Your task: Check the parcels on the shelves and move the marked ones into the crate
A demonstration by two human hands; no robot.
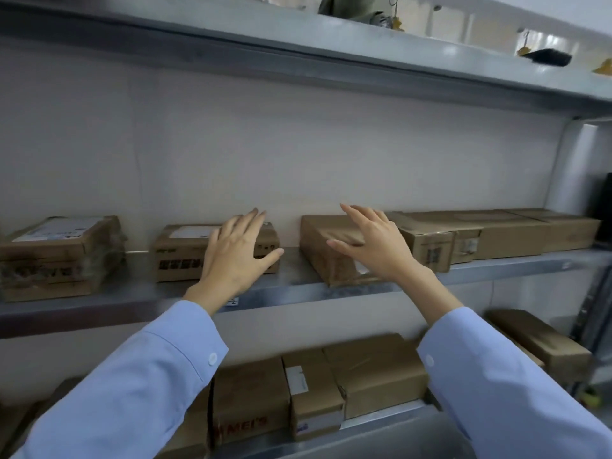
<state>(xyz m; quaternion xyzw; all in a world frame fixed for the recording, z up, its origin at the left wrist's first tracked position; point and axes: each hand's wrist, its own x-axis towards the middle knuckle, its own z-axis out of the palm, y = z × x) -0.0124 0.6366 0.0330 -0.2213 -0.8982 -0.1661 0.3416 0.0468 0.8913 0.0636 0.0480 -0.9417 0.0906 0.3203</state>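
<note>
On the middle shelf (298, 289), two parcels sit just ahead of the raised hands. A labelled parcel (178, 250) lies broadside along the shelf behind the left hand (236, 256). A taped parcel (318, 246), its long axis running back toward the wall with the short end forward, lies behind the right hand (377, 250). Each hand is nearest its own parcel. Both are held palm-forward with fingers (246, 225) straight and spread, gripping nothing; whether they touch cardboard I cannot tell. No crate is in view.
</note>
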